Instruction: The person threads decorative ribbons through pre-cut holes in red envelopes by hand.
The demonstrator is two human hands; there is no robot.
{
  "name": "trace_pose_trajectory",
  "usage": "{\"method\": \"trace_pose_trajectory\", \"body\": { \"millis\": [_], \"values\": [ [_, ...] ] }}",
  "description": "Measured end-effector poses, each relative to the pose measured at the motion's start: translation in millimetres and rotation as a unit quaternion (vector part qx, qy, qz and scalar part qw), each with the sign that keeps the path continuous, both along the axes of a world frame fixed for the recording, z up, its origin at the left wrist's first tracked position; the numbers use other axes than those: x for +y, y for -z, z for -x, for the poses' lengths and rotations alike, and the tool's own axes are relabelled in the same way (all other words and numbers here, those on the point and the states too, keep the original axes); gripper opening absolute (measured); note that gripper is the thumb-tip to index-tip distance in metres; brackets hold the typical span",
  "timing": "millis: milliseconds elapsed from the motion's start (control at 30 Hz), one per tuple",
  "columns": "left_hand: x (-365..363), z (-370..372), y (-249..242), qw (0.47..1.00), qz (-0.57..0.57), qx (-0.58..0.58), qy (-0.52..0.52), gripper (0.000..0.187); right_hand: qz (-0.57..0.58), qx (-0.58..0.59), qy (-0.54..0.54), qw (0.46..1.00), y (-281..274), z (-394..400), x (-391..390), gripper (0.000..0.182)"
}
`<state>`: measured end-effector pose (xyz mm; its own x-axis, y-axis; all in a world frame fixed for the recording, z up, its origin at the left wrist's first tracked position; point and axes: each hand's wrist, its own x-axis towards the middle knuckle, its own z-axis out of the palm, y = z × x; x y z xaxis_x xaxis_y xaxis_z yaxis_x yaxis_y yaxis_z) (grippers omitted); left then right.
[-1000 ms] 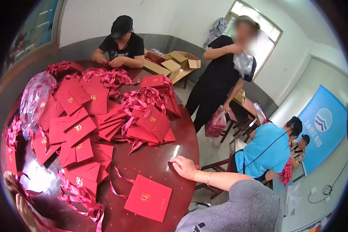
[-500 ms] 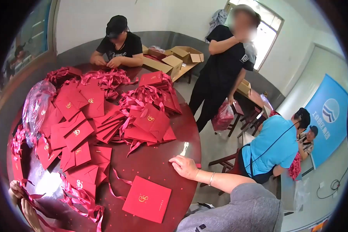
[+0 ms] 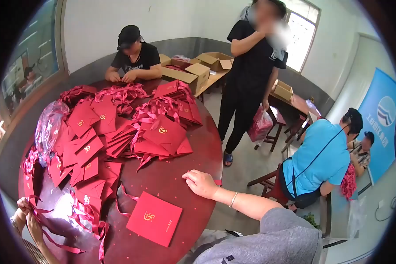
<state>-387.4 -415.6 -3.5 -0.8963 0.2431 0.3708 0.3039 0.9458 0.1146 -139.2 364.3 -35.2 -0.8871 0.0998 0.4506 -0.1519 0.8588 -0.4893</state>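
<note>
Near the tabletop's front edge, the right hand [image 3: 201,184] rests flat and released on the round table [image 3: 176,176], just beside a red envelope [image 3: 154,218]; at the lower left edge, the left hand [image 3: 31,218] grasps a red ribbon [image 3: 53,240]

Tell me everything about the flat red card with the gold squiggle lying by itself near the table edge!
The flat red square card looks like stiff paper, with a small gold emblem near its middle and tiny gold print beneath. It lies flat and closed, turned cornerwise, on the dark red round table. A pink ribbon ends beside its left corner. No hand touches it.
</note>
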Motion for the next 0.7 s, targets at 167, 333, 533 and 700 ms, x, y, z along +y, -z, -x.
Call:
{"method": "trace_pose_trajectory", "body": {
  "millis": [167,333,533,700],
  "values": [
    [-5,9,5,0.999,-0.014,0.034,0.001,0.04,0.014,-0.004,0.002,1.0,3,0,1,0.012],
    [-35,39,28,0.992,0.036,0.117,0.044,0.039,0.134,0.046,0.005,0.99,9,7,10,0.017],
    [-27,38,27,0.99,0.033,0.128,0.041,0.037,0.471,0.011,-0.034,0.881,-8,48,23,0.021],
    [-28,43,25,0.952,0.21,0.218,0.045,0.038,0.627,0.0,-0.081,0.774,-66,84,-25,0.02]
  ]
}}
